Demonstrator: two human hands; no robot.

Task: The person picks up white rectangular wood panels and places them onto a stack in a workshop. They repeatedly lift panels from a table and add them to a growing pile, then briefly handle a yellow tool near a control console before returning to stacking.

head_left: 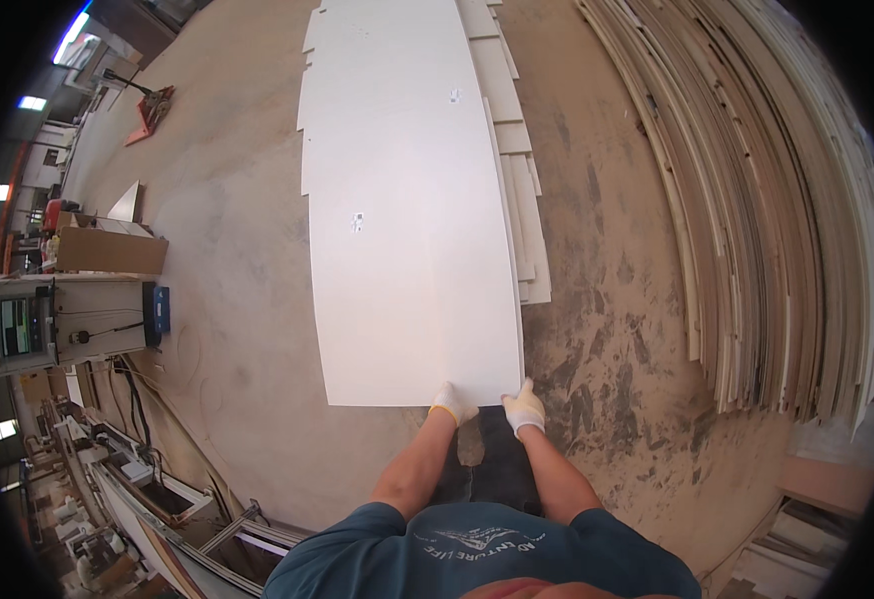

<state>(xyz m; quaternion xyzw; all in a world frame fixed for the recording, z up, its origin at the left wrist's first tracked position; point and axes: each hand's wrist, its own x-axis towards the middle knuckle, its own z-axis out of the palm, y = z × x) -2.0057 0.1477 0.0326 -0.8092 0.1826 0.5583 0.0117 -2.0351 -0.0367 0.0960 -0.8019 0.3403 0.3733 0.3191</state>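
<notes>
Both hands were gloved and on the near short edge of a long white panel point(407, 230). The left hand point(451, 403) had a closed grip on that edge toward the right half of the panel, fingers curled over it; the right hand point(525, 407) had the same closed grip at the near right corner, thumb up along the side. The hands were close together but apart. The panel lay flat on top of a stack of white panels point(519, 200), whose edges stepped out from under its right side; the stack sat on the dusty floor point(227, 280) and ran away from the person. The panel face carried two small marks, one near the middle and one farther up; I couldn't tell whether they were holes or fittings. Whether the near edge was lifted off the stack or resting on it wasn't clear from that angle. To the right, well apart, a big leaning bundle of pale board strips point(767, 200) filled that side. To the left, a machine cabinet with a screen point(62, 319) stood with a cardboard box point(107, 250) on top, and a metal rail frame point(167, 499) below it. The person's own dark-trousered legs showed between the forearms, just behind the panel edge.
</notes>
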